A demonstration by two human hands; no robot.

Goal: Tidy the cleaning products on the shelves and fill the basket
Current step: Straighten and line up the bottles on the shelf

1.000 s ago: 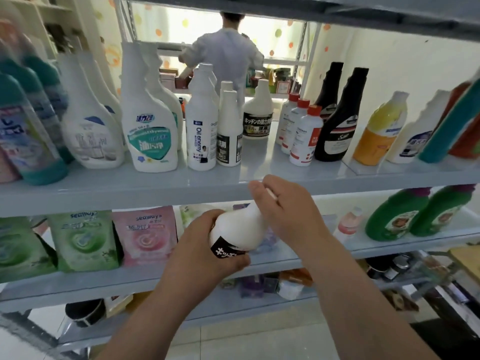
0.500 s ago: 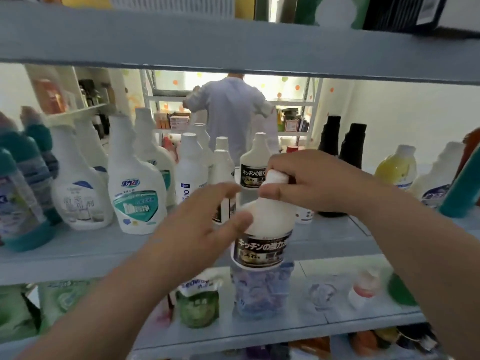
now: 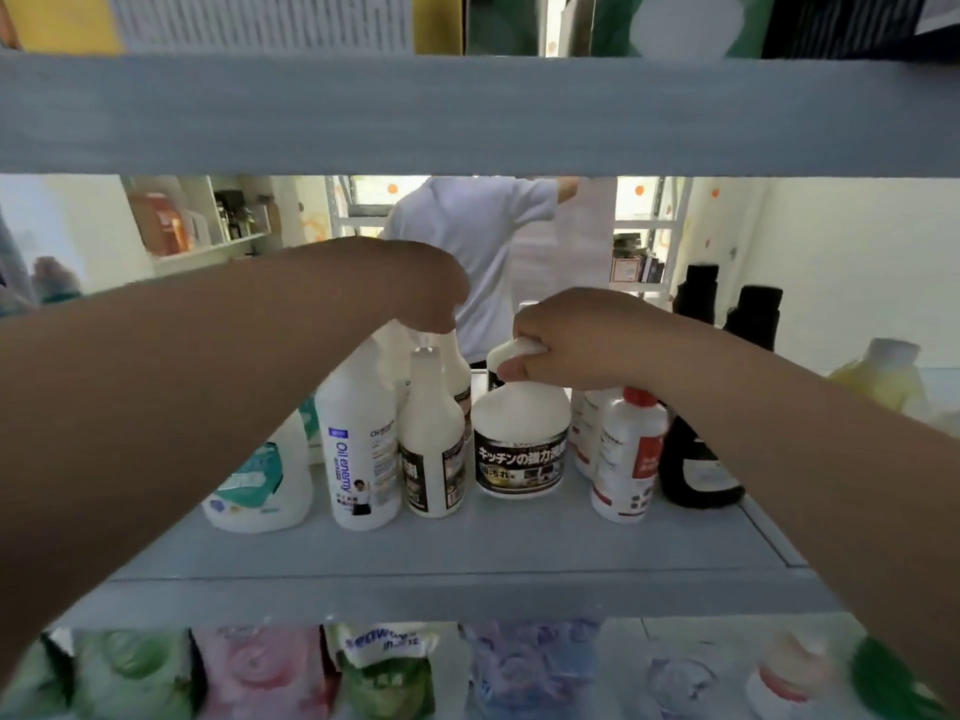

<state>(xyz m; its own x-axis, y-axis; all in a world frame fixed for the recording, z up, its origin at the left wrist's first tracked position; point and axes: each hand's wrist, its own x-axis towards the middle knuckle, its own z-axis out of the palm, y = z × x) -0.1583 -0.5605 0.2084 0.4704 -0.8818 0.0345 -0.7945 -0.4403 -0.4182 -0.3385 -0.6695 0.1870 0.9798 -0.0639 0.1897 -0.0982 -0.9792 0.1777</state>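
A squat white bottle with a black Japanese label (image 3: pixel 519 423) stands upright on the grey middle shelf (image 3: pixel 467 558). My right hand (image 3: pixel 566 340) grips its cap from above. My left hand (image 3: pixel 415 288) reaches over the row, bent down onto the tops of white bottles at the back. Its fingers are hidden, so its hold is unclear. Left of the labelled bottle stand a slim white bottle (image 3: pixel 431 449) and a tall "Oil enemy" bottle (image 3: pixel 358 449).
A red-capped white bottle (image 3: pixel 628 449) and two black bottles (image 3: pixel 701 459) stand to the right, with a yellow bottle (image 3: pixel 883 376) farther right. A teal-labelled spray bottle (image 3: pixel 260 480) is at the left. The upper shelf board (image 3: pixel 467 111) hangs close overhead. Refill pouches (image 3: pixel 249 672) fill the shelf below. A person (image 3: pixel 478 241) stands behind.
The labelled bottle went from held below the shelf up onto the middle shelf, where it now stands. My left hand left it and reached toward the back bottles.
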